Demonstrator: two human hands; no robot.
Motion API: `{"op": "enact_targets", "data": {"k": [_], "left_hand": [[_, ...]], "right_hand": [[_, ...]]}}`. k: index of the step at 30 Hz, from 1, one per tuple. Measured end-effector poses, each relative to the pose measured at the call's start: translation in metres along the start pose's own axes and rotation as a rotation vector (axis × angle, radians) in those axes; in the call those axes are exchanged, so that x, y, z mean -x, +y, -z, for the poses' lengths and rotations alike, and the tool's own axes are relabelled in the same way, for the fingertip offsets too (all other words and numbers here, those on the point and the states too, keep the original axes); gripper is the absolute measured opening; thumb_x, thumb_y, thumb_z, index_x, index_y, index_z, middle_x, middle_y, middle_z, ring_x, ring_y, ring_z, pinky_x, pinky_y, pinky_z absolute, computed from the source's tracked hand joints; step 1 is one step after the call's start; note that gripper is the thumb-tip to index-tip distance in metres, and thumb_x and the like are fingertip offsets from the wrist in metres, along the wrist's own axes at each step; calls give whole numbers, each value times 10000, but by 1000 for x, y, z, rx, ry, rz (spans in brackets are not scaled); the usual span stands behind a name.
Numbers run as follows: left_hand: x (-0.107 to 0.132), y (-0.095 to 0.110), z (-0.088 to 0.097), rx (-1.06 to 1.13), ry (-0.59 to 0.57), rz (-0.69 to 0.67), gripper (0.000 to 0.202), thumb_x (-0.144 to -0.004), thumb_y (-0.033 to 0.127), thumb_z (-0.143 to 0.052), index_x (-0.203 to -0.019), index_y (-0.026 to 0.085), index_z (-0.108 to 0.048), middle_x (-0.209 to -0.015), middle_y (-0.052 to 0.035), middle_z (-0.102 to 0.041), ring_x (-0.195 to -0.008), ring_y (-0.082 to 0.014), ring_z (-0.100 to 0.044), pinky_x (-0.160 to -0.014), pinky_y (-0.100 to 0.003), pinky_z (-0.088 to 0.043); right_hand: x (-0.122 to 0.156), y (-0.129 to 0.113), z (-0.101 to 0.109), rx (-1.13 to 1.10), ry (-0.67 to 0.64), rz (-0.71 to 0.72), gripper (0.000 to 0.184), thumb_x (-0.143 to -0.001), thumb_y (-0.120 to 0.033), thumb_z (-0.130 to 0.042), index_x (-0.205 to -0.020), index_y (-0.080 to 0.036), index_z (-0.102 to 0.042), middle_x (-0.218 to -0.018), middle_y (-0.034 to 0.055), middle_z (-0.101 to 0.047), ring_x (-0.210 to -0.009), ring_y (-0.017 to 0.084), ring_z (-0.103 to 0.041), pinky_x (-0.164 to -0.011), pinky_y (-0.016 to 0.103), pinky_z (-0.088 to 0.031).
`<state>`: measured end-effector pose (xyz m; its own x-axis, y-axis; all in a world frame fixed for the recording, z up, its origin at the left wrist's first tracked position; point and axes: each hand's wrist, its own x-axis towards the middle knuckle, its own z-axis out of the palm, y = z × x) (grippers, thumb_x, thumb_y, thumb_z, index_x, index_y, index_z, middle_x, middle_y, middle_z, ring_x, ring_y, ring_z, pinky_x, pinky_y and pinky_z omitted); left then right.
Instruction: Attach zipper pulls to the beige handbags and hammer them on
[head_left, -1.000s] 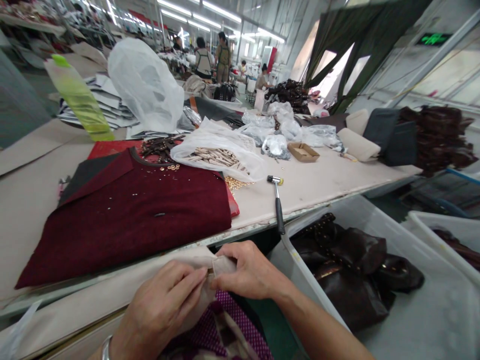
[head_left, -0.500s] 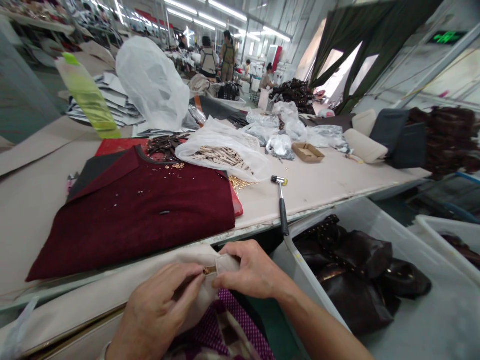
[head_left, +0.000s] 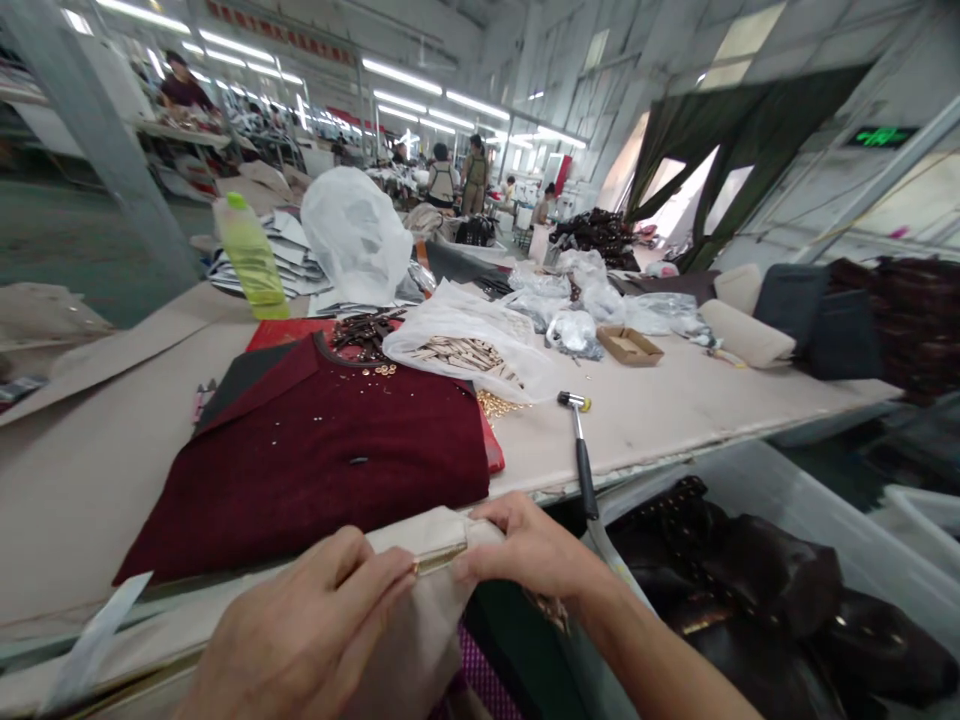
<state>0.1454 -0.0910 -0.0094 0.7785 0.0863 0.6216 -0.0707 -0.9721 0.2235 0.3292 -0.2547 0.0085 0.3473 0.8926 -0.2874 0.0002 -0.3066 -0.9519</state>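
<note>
Both my hands pinch a beige fabric piece (head_left: 420, 600) just below the table's front edge. My left hand (head_left: 315, 630) grips it from the left with fingers closed beside a small gold metal part at the seam. My right hand (head_left: 532, 550) holds the piece's right end between thumb and fingers. On the table right behind my hands lies a dark red cloth (head_left: 330, 460) sprinkled with tiny metal studs. A small hammer (head_left: 581, 450) with a black handle rests at the table edge, just beyond my right hand.
A clear bag of beige strips (head_left: 465, 345), loose gold rivets (head_left: 495, 405), a green bottle (head_left: 251, 260), a white plastic bag (head_left: 360, 235) and a small cardboard box (head_left: 630, 345) sit on the table. A plastic bin (head_left: 765, 480) of dark brown leather goods stands at my right. People work far behind.
The camera has tilted upward, so the table and hands sit lower in view. My hands have moved slightly apart along the beige piece, still pinching it.
</note>
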Motion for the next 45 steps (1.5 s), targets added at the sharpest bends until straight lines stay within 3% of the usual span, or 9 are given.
{"op": "enact_targets", "data": {"k": [5,10,14,18,23,29,37,41,45], "left_hand": [[-46,-44,9,-250,64,-147,333,-1057,249,-375,-977,233,-698,-773,-4,-557,-606,-135,-524,-543,-291,-351],[-61,-71,-27,-270,-84,29,158,-919,107,-610,-839,216,-693,-842,-13,-604,-752,-179,-560,-648,-299,-418],[-32,-67,-56,-149,-165,63,218,-947,73,-524,-1017,186,-696,-908,-29,-613,-809,-187,-550,-734,-328,-468],[-8,-65,-63,-117,-55,-40,329,-1002,169,-470,-1304,118,-591,-1143,-82,-613,-961,-219,-525,-864,-378,-473],[-18,-73,-62,-98,9,-45,438,-953,-29,-354,-1234,164,-629,-1084,-41,-620,-919,-186,-505,-861,-321,-459],[-29,-66,-71,8,24,-10,434,-930,-14,-397,-1176,209,-678,-1007,-12,-655,-832,-183,-495,-764,-323,-417],[-12,-42,-89,-84,62,43,405,-970,200,-401,-1248,213,-696,-1293,-45,-691,-1189,-228,-568,-1012,-397,-344],[-3,-43,-99,-45,74,98,470,-1039,221,-272,-1296,273,-662,-1386,-26,-646,-1257,-189,-559,-1058,-400,-333],[-4,-43,-104,-59,75,79,462,-1048,253,-269,-1345,294,-621,-1432,18,-614,-1274,-179,-545,-1059,-413,-329]], "right_hand": [[-43,-29,13,253,176,51,328,-660,-459,-742,-737,-144,-694,-637,-39,-530,-611,119,-436,-551,233,-316],[-87,-37,26,557,295,77,217,-697,-331,-801,-655,-157,-678,-571,-63,-498,-593,114,-435,-518,242,-247],[-94,-34,31,733,264,45,164,-709,-273,-818,-697,-163,-697,-610,-58,-563,-605,124,-500,-543,242,-277],[-96,-38,37,830,219,3,175,-718,-295,-832,-734,-173,-708,-645,-46,-602,-609,133,-527,-544,251,-290],[-103,-53,54,888,148,-74,174,-698,-283,-853,-791,-188,-740,-645,-36,-649,-623,155,-586,-539,240,-342],[-98,-61,72,900,34,-184,99,-737,-248,-821,-793,-192,-762,-629,-24,-683,-635,171,-652,-558,231,-408],[-94,-46,69,904,119,-40,469,-721,-131,-822,-1168,-220,-708,-1084,11,-727,-982,204,-648,-852,285,-458],[-90,-47,55,947,84,198,346,-772,-7,-679,-1048,-198,-766,-1067,22,-730,-1000,190,-647,-929,286,-439],[-91,-49,49,991,100,173,256,-787,-25,-647,-958,-164,-777,-971,41,-739,-914,194,-660,-871,289,-452]]}}
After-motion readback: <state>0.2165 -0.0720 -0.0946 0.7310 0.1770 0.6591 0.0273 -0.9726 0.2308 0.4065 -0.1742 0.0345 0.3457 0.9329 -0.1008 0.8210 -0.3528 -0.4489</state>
